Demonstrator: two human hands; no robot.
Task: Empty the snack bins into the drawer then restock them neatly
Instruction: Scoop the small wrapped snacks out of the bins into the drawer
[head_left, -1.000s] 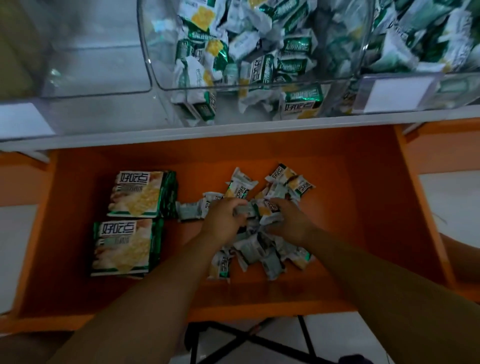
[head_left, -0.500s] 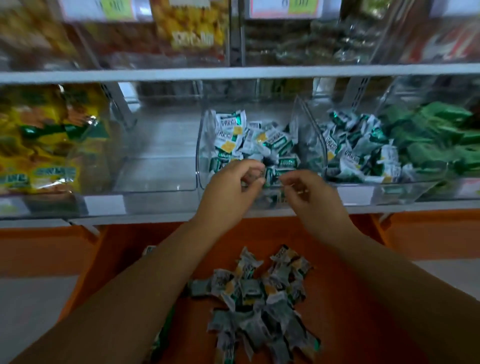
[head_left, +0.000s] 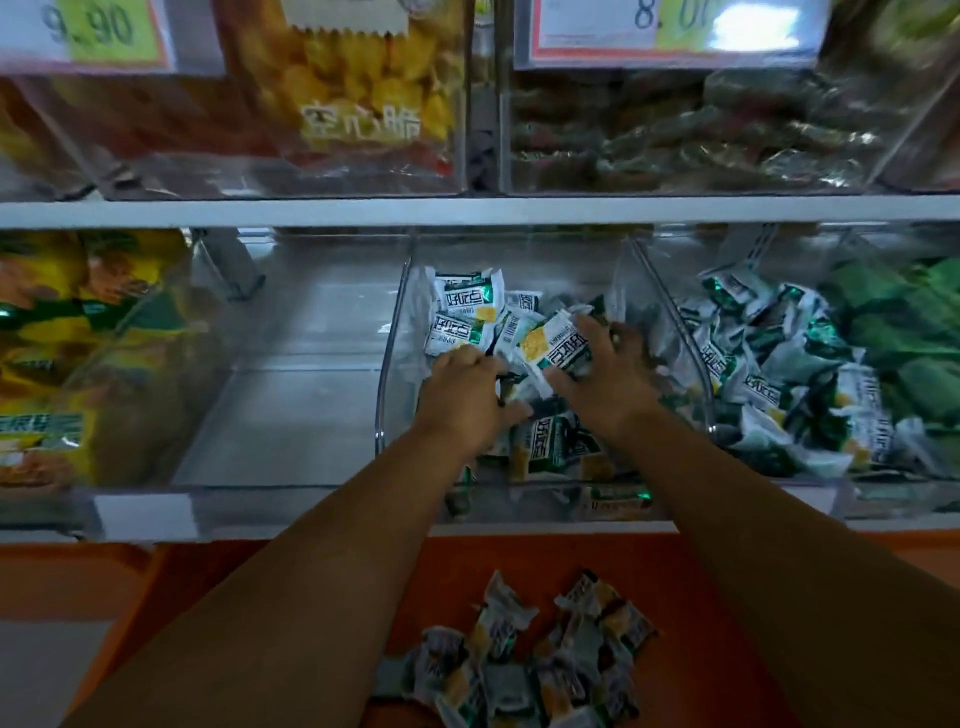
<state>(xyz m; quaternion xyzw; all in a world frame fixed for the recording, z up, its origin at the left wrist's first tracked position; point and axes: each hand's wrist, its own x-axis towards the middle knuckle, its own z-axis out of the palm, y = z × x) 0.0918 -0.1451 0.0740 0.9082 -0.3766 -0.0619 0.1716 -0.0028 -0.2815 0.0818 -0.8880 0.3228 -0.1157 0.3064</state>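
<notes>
A: Hands, position?
B: Both are inside the middle clear bin (head_left: 383, 384) on the lower shelf. Left hand (head_left: 460, 397) is knuckles up, fingers curled down into the white-and-green snack packets (head_left: 467, 296). Fingertips are buried, so I cannot tell whether it holds one.
A: Right?
B: Right hand (head_left: 610, 382) has its fingers splayed apart, lying across the pile. One tilted packet (head_left: 556, 351) leans against its thumb side. It is not pinched, as far as I can see.
A: Rest of the stock?
B: A loose heap of packets (head_left: 540, 670) lies on the floor of the orange drawer (head_left: 452, 566), below the shelf, between the forearms. The bin to the right holds matching packets (head_left: 769, 374), with green packs (head_left: 904, 332) past those. Yellow bags (head_left: 57, 332) sit far left. Price tags (head_left: 104, 31) above are blurred.
</notes>
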